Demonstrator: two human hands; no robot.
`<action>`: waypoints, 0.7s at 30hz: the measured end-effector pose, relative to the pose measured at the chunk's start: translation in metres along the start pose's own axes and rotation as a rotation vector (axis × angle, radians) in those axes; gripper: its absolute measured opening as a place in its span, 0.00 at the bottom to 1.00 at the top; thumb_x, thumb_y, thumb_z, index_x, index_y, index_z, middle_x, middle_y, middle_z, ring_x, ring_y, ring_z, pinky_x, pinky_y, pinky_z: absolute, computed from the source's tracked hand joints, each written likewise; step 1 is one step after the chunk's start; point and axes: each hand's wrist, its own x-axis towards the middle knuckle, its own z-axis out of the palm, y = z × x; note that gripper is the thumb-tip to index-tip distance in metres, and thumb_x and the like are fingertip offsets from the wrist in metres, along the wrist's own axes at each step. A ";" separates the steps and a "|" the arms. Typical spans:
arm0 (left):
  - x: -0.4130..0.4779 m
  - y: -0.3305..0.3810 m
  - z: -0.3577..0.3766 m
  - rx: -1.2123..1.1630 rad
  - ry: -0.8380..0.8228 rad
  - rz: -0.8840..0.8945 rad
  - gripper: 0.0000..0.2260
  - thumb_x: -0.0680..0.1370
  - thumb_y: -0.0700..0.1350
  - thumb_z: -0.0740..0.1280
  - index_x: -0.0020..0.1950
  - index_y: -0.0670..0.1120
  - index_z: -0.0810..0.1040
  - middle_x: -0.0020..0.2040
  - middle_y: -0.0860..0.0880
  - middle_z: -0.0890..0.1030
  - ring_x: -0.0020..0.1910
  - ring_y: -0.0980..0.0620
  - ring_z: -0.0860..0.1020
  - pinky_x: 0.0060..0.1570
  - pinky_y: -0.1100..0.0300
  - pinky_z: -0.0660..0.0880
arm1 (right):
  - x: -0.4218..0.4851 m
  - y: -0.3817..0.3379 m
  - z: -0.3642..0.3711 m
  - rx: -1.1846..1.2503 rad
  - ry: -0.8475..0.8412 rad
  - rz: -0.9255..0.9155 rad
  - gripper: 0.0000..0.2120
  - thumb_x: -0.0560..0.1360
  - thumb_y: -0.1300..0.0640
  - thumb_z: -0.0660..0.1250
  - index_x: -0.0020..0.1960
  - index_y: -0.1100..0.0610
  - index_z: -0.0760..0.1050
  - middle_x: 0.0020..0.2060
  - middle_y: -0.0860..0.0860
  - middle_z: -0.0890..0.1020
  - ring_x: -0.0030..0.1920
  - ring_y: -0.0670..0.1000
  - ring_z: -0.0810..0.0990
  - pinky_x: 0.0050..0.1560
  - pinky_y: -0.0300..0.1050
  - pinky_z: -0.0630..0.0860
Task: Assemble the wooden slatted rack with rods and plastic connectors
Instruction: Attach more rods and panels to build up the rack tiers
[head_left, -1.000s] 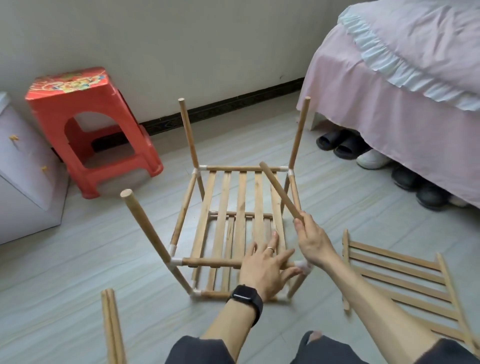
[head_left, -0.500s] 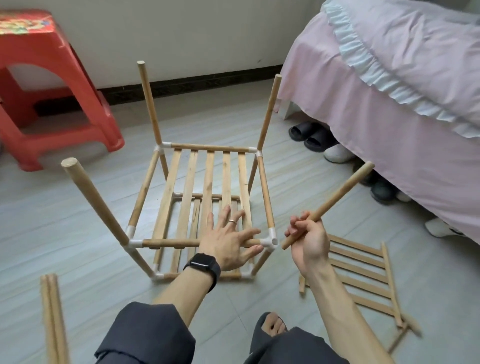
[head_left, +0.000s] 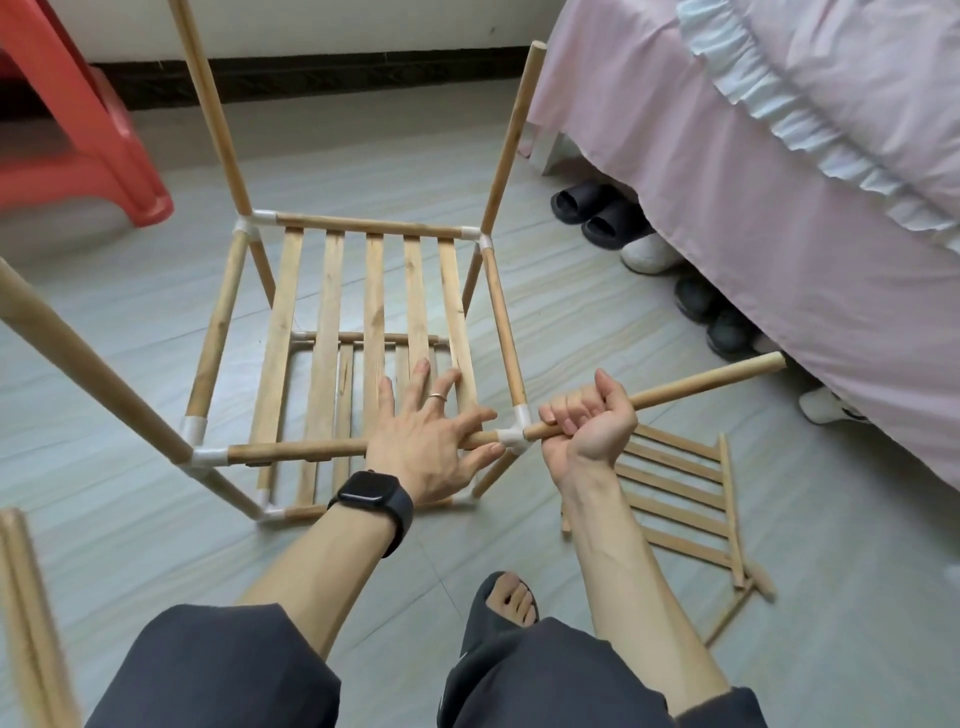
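The right hand (head_left: 587, 431) grips a loose rod (head_left: 701, 384) near its lower end, its tip at the plastic connector (head_left: 514, 436) between both hands; the left hand (head_left: 426, 441) presses flat, fingers spread, on the rack (head_left: 374, 291). The rod looks light and stiff, best held close to the joint

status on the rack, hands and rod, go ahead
Left hand flat, fingers spread, pressing front rail of rack. Right hand grips rod, its end at near-right connector, tilted outward. Spare slat panel lies right, not blocking.
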 end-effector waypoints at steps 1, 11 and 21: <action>0.000 0.000 0.001 -0.001 0.007 0.000 0.27 0.78 0.73 0.44 0.76 0.70 0.58 0.83 0.51 0.45 0.80 0.42 0.35 0.75 0.31 0.41 | 0.001 0.001 0.000 -0.022 -0.010 -0.012 0.24 0.79 0.55 0.59 0.28 0.50 0.54 0.21 0.47 0.54 0.27 0.50 0.49 0.31 0.45 0.55; 0.004 0.003 0.006 0.002 0.034 0.010 0.26 0.79 0.72 0.45 0.76 0.68 0.59 0.83 0.49 0.45 0.80 0.39 0.36 0.74 0.29 0.43 | 0.000 0.010 -0.001 -0.523 -0.344 -0.291 0.21 0.72 0.62 0.60 0.23 0.50 0.60 0.20 0.47 0.59 0.23 0.49 0.58 0.30 0.43 0.59; 0.012 0.017 0.003 0.044 0.079 0.053 0.24 0.80 0.70 0.46 0.72 0.64 0.66 0.83 0.44 0.49 0.80 0.34 0.39 0.72 0.26 0.42 | 0.006 0.017 -0.003 -0.546 -0.218 -0.403 0.20 0.70 0.63 0.61 0.23 0.53 0.59 0.19 0.48 0.59 0.22 0.48 0.57 0.31 0.40 0.61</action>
